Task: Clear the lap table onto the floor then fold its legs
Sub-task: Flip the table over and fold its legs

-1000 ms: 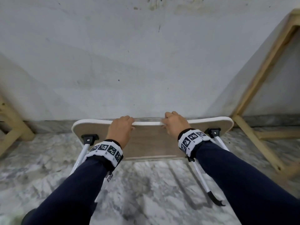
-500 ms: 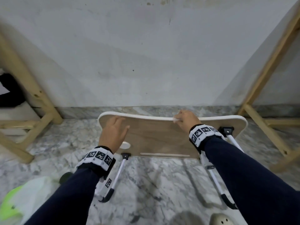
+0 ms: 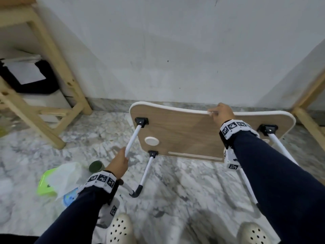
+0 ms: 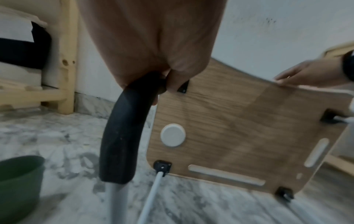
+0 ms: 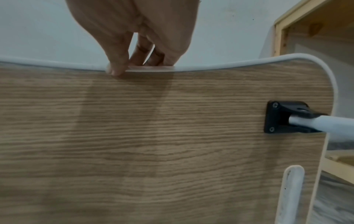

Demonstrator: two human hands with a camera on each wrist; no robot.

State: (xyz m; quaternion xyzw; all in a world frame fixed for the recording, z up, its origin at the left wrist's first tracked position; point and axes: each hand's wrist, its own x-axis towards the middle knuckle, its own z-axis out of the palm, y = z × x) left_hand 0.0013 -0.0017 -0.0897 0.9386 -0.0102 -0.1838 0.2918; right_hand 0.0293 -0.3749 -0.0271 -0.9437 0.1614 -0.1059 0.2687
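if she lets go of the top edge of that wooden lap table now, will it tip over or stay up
Probably tips. The wood-grain lap table with white edging stands nearly upright on its lower edge, steadied by the right hand pinching its top rim. The white tubular leg gripped by the left hand might catch it. The board looks stiff, and the marble floor may let it slide.

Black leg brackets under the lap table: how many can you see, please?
4 brackets: upper left, lower left, upper right, lower right. The head view hides the lower right one behind an arm.
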